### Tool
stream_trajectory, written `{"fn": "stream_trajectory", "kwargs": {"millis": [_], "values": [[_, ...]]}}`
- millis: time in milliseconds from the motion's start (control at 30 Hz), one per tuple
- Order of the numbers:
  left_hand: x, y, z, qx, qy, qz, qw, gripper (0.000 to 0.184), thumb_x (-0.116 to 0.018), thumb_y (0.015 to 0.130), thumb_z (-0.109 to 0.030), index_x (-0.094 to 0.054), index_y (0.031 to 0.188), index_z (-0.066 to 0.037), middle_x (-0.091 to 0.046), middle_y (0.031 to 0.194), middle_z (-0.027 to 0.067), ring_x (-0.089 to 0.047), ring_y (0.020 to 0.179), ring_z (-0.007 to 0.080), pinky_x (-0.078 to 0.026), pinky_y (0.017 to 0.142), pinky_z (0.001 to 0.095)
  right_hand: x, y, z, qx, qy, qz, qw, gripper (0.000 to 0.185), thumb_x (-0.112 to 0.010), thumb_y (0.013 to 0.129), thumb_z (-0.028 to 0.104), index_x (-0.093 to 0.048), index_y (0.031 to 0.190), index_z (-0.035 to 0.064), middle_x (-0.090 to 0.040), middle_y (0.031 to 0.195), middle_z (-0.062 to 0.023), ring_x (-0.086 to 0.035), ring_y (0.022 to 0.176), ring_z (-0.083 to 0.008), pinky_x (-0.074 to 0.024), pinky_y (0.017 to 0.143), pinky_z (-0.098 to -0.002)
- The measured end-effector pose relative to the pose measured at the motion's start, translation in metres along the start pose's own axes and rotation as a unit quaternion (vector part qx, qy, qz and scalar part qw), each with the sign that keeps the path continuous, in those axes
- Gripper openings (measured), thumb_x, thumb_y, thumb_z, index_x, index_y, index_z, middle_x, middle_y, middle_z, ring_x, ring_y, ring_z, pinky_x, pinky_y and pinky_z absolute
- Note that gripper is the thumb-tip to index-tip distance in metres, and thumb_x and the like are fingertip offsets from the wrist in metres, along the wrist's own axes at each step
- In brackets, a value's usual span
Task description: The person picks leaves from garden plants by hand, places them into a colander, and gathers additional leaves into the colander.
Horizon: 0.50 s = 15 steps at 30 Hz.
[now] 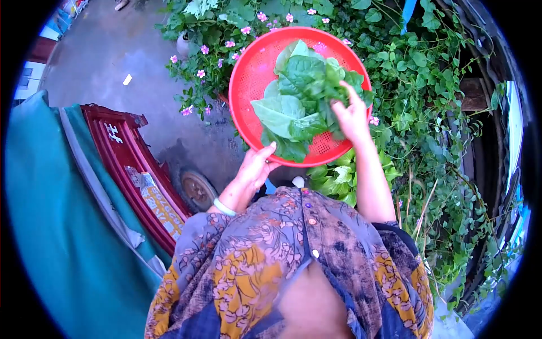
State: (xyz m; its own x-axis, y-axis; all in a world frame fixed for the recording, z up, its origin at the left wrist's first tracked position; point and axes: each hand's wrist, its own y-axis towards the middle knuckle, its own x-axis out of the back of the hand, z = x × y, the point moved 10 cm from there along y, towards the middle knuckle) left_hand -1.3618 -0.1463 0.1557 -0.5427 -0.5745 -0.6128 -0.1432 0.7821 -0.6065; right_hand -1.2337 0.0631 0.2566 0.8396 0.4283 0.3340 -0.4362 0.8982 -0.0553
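Observation:
A round red perforated basket (246,85) is held out in front of me, with a pile of green leaves (280,110) in it. My left hand (257,167) grips the basket's lower left rim, its thumb over the edge and fingers underneath. Over the right part of the pile, my right hand (352,115) has its thumb and fingers around some leaves, which are partly blurred. A pale bracelet circles my left wrist.
Leafy vines with pink flowers (245,30) grow behind and right of the basket. Light green plants (340,179) stand below it. At left are a red vehicle panel (121,141), a wheel (197,189) and a teal cover (62,209). Grey ground (124,51) lies beyond.

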Motion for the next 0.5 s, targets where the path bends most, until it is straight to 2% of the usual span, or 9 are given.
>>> {"fn": "stream_trajectory", "kwargs": {"millis": [33,100,233,267,333,367,400,500], "values": [[0.006,0.001,-0.003,0.015,0.002,0.002,1.0,0.038,-0.05,0.089,-0.01,-0.04,0.125,-0.003,-0.051,0.12,0.0129,-0.055,0.105,0.0251,-0.049,0.087,0.042,0.001,0.007,-0.007,-0.041,0.079,-0.006,0.996,0.042,-0.061,0.077,0.009,-0.052,0.118,0.0039,-0.06,0.102,-0.0054,-0.053,0.09,-0.0088,-0.0437,0.081,-0.0252],[0.014,0.011,-0.017,0.033,0.001,0.014,0.999,0.039,-0.051,0.089,-0.011,-0.039,0.126,-0.003,-0.051,0.12,0.013,-0.054,0.107,0.025,-0.048,0.088,0.043,-0.009,0.021,0.005,-0.03,0.17,0.007,0.985,0.037,-0.06,0.08,0.009,-0.053,0.115,0.0025,-0.059,0.103,-0.0031,-0.054,0.09,-0.0107,-0.0439,0.082,-0.027],[0.033,0.03,-0.045,0.055,0.004,0.006,0.998,0.04,-0.051,0.089,-0.01,-0.039,0.126,-0.004,-0.05,0.12,0.0134,-0.054,0.107,0.0259,-0.048,0.088,0.0432,-0.043,0.04,0.024,-0.075,0.215,0.01,0.974,0.037,-0.06,0.08,0.009,-0.052,0.116,0.0031,-0.059,0.104,-0.0029,-0.054,0.092,-0.0116,-0.0424,0.086,-0.0281],[0.035,0.035,-0.05,0.058,0.004,0.007,0.998,0.04,-0.05,0.089,-0.01,-0.039,0.126,-0.004,-0.05,0.12,0.0136,-0.054,0.107,0.0261,-0.048,0.088,0.0432,-0.047,0.043,0.041,-0.032,0.144,0.004,0.989,0.041,-0.061,0.08,0.01,-0.049,0.118,0.0024,-0.059,0.102,-0.003,-0.055,0.093,-0.0126,-0.0423,0.087,-0.028],[0.042,0.043,-0.066,0.049,0.001,-0.002,0.999,0.039,-0.051,0.088,-0.009,-0.039,0.125,-0.001,-0.051,0.118,0.015,-0.056,0.103,0.0268,-0.051,0.085,0.0421,-0.061,0.043,0.074,0.051,-0.084,-0.01,0.995,0.055,-0.064,0.078,0.016,-0.042,0.126,0.0033,-0.053,0.116,-0.015,-0.051,0.109,-0.0237,-0.039,0.095,-0.0344],[0.043,0.047,-0.072,0.045,0.0,-0.005,0.999,0.039,-0.052,0.088,-0.008,-0.039,0.124,0.0,-0.052,0.117,0.0157,-0.057,0.101,0.0272,-0.052,0.083,0.0416,-0.071,0.041,0.09,0.1,-0.199,-0.016,0.975,0.06,-0.065,0.077,0.019,-0.04,0.129,0.0043,-0.049,0.122,-0.0195,-0.048,0.115,-0.0277,-0.0372,0.098,-0.0368],[0.043,0.051,-0.079,0.047,-0.006,-0.003,0.999,0.04,-0.051,0.088,-0.008,-0.038,0.125,0.0,-0.051,0.117,0.0158,-0.057,0.102,0.0273,-0.052,0.084,0.0417,-0.089,0.043,0.089,0.112,-0.267,0.015,0.957,0.065,-0.066,0.075,0.023,-0.037,0.131,0.0075,-0.038,0.132,-0.023,-0.039,0.123,-0.0328,-0.0342,0.101,-0.0393],[0.046,0.057,-0.091,0.049,-0.016,-0.004,0.999,0.041,-0.051,0.088,-0.008,-0.037,0.126,0.0,-0.049,0.12,0.0159,-0.055,0.105,0.0275,-0.051,0.086,0.042,-0.14,0.04,0.053,0.084,-0.403,0.096,0.906,0.074,-0.067,0.074,0.026,-0.029,0.136,0.0108,-0.026,0.139,-0.024,-0.025,0.13,-0.0382,-0.0237,0.105,-0.0487]]}}
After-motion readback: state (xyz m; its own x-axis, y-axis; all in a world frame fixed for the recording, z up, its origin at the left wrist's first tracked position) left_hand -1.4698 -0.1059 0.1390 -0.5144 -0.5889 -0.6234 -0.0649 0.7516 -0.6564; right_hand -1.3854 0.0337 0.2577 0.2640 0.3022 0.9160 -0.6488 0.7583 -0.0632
